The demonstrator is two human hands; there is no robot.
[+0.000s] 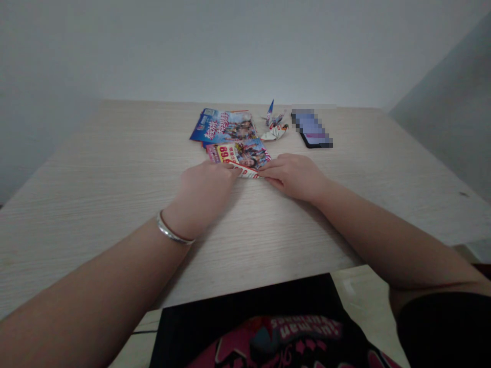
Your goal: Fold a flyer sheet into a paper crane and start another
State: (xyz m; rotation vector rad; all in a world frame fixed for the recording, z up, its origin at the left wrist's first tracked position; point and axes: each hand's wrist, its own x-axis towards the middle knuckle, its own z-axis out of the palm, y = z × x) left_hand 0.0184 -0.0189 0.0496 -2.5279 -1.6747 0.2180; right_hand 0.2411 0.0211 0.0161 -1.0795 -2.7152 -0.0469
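A colorful printed paper flyer (251,151) lies on the table, its near edge folded over into a narrow white and red strip. My left hand (207,189), with a silver bangle at the wrist, grips the left part of that folded edge, its index finger lying along the strip. At the strip's right end, the fingers of my right hand (297,176) are together and press the corner. Part of the flyer's left side is hidden under my left hand.
Just behind the flyer lies a stack of blue printed leaflets (220,128). To its right stands a folded paper crane (274,125), with a dark phone (311,128) beside it. The pale wood table (115,158) meets a wall at its far edge.
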